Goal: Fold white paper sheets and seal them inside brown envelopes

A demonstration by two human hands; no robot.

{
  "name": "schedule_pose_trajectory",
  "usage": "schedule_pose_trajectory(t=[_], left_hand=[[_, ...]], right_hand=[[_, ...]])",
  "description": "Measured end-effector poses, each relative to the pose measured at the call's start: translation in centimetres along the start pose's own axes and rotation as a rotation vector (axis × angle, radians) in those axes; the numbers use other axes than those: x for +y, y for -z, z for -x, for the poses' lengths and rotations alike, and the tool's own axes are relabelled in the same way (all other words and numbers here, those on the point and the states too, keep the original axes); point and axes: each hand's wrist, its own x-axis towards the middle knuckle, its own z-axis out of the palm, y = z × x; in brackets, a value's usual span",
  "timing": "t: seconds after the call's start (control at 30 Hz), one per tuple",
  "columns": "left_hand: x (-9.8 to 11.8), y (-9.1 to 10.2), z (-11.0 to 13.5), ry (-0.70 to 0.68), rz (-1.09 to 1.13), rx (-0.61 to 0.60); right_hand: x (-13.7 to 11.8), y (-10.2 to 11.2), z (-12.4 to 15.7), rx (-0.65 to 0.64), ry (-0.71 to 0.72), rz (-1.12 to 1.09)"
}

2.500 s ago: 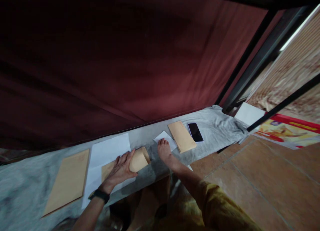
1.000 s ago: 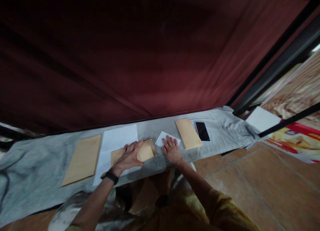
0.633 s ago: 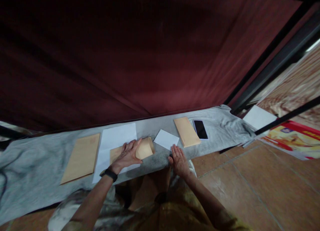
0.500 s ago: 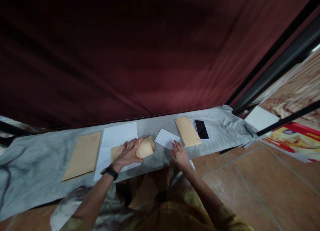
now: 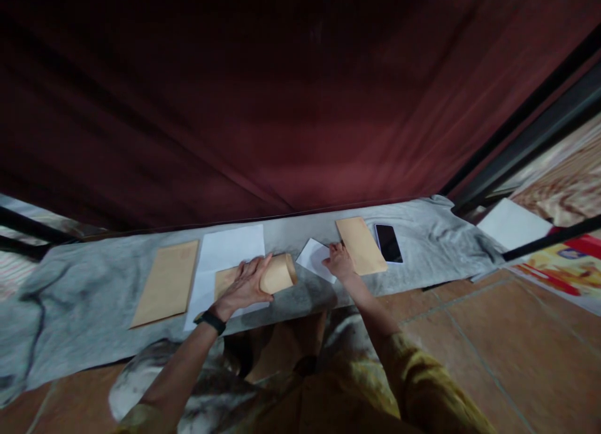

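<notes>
My left hand (image 5: 245, 285) lies fingers spread on a brown envelope (image 5: 277, 273) whose right end gapes open like a tube. That envelope rests partly on a white sheet (image 5: 224, 253). My right hand (image 5: 339, 263) is curled on a small folded white paper (image 5: 313, 257), its fingers pinching the paper's right edge. Both lie on a grey cloth (image 5: 84, 302) spread over a low ledge. A black band is on my left wrist.
A large brown envelope (image 5: 165, 282) lies left of the white sheet. Right of my right hand are another brown envelope (image 5: 361, 245) and a dark phone (image 5: 389, 242). A dark red curtain (image 5: 263, 102) hangs behind. A white sheet (image 5: 513, 223) lies far right, by tiled floor.
My right hand drew back off the ledge, then moved forward again onto the small white paper and closed on its edge. My left hand stayed on the open envelope.
</notes>
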Motion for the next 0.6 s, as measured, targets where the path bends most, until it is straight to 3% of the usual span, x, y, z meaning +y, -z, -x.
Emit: schedule_pose_trajectory(t=[0.3, 0.5, 0.6], left_hand=[[0.8, 1.4, -0.3, 0.023, -0.007, -0.07], [0.2, 0.8, -0.4, 0.039, -0.031, -0.101], [-0.2, 0.4, -0.7, 0.033, -0.033, -0.112]], right_hand=[[-0.2, 2.0, 0.0, -0.031, 0.075, -0.016], [0.6, 3.2, 1.2, -0.053, 0.143, -0.101], [1.0, 3.2, 0.9, -0.131, 0.117, -0.16]])
